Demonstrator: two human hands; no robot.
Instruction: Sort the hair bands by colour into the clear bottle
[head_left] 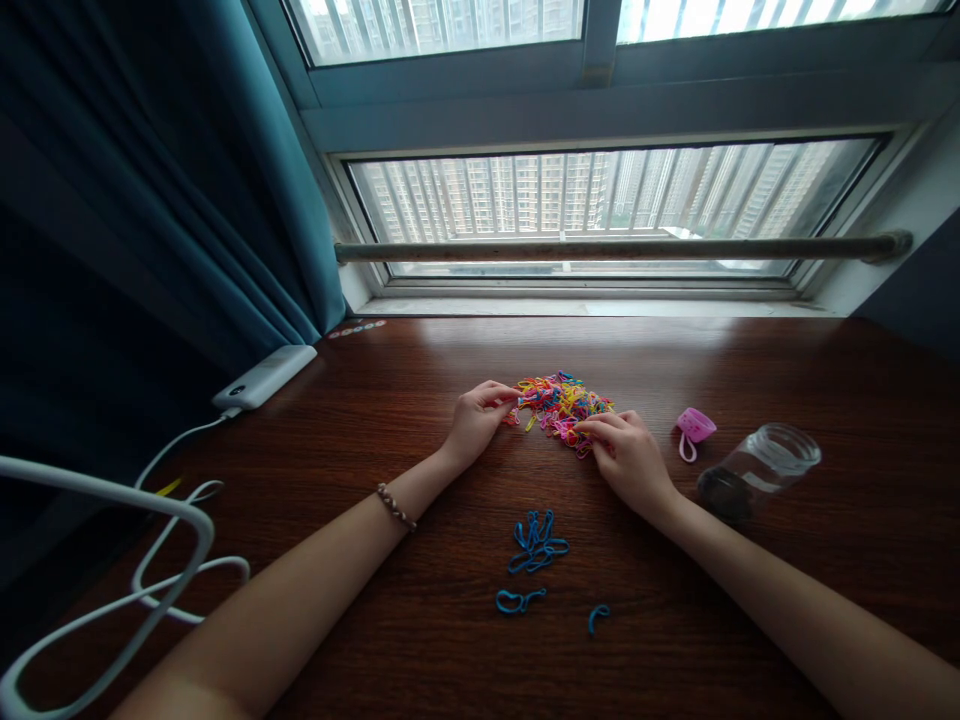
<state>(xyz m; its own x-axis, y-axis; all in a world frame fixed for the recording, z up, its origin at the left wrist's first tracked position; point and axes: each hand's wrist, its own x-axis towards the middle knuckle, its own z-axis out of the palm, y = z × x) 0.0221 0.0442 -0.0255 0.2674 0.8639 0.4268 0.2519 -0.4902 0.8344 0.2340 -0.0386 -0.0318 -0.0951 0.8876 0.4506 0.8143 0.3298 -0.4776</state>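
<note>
A heap of small multicoloured rubber bands (562, 403) lies on the dark wooden table (420, 385). My left hand (480, 422) touches the heap's left edge, thumb and fingers pinched together; what they hold is too small to name. At the right edge my right hand (626, 455) rests its bent fingertips on the bands, with the thumb partly hidden below them. Nearer to me sits a small cluster of blue bands (538, 545). Below it are a few more blue bands (517, 601) and a single blue piece (598, 617).
To the right, a pink lid with a loop (696, 425) stands beside a clear jar (769, 465) lying on its side. A white power strip (266, 377) and white cable (180, 520) are at the left. Behind the table is a window with a rail (615, 250).
</note>
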